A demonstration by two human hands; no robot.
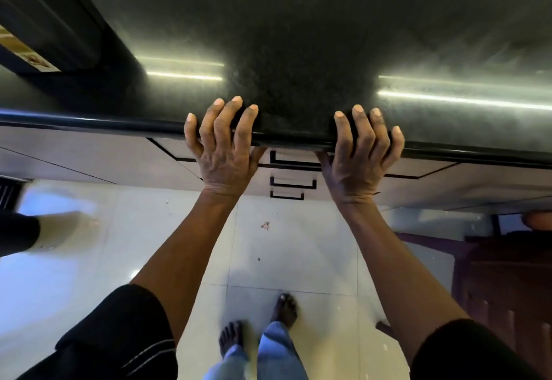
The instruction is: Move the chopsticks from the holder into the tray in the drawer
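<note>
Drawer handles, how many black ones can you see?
3, stacked between the left hand and right hand gripping the counter edge: top handle, middle handle, bottom handle. More may hide behind the hands.

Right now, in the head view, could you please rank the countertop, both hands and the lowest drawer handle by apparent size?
1. countertop, by far the largest.
2. left hand and right hand: they look alike, so I won't rank them.
3. lowest drawer handle, smallest, though it sits farther from the camera.
</note>
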